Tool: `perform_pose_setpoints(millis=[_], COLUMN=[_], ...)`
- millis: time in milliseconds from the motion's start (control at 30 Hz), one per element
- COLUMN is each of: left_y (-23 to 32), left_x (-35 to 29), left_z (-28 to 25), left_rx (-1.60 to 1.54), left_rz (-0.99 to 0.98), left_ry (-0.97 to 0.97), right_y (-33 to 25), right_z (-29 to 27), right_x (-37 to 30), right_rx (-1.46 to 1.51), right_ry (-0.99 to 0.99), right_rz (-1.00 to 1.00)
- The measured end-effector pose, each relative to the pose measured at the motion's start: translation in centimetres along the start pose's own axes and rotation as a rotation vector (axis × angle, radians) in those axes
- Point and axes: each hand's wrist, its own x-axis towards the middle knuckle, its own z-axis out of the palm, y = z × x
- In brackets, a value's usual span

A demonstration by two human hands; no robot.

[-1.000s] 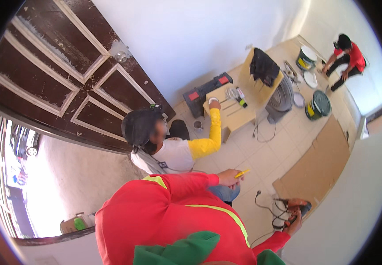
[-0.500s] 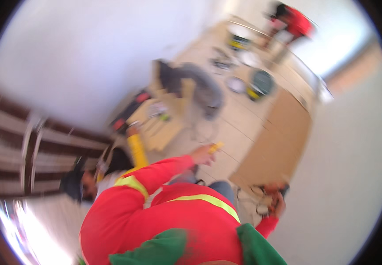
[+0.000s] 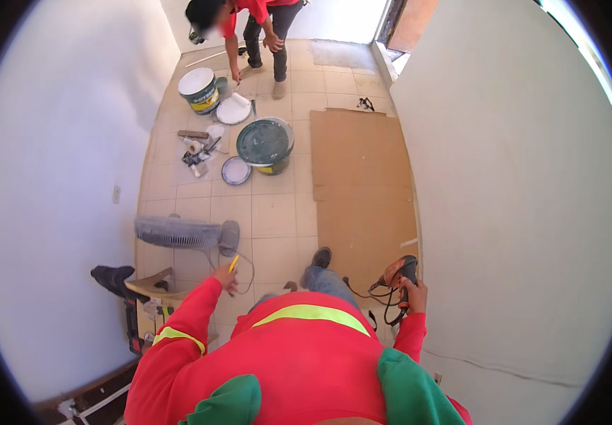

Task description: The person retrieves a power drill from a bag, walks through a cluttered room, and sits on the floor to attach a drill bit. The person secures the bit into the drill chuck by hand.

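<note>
My left hand (image 3: 225,279) is closed on a slim yellow stick-like thing (image 3: 233,264), whose exact kind I cannot make out. It is held out over the tiles, close to a thin cable and a dusty grey fan (image 3: 182,232). At my right side, my right hand (image 3: 413,295) wraps the handle of an orange and black power sander (image 3: 399,271), held close to the right wall. A dark cord hangs from the tool in loops over the brown cardboard (image 3: 366,212).
Ahead, a co-worker (image 3: 267,28) in red bends toward a round white lid (image 3: 233,110). A white-topped bucket (image 3: 198,91), a green-lidded bucket (image 3: 265,143) and several small tools (image 3: 198,152) stand or lie around. A wooden piece of furniture (image 3: 153,308) is at my left. White walls flank both sides.
My view has swung left-to-right and steadied, so the person at my left is out of sight. Both hands keep hold of the same things.
</note>
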Motion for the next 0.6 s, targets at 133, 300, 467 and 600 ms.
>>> perform_pose_setpoints(millis=[133, 300, 467, 600], left_y=[6.1, 15.7, 32.0, 47.7], left_x=[5.7, 13.8, 26.8, 41.5], left_z=[1.1, 3.6, 6.3, 4.6], left_rx=[-0.056, -0.133, -0.033, -0.041], left_rz=[-0.218, -0.331, -0.305, -0.292], left_ry=[-0.006, -0.012, -0.084, -0.060], right_y=[-11.4, -19.7, -27.8, -33.2], right_z=[0.8, 5.4, 10.5, 13.0], right_x=[14.2, 30.6, 48.8, 62.9], right_rx=[-0.036, -0.127, -0.149, -0.155], right_ry=[-0.040, -0.072, -0.102, -0.096], right_rz=[0.115, 0.165, 0.156, 0.138])
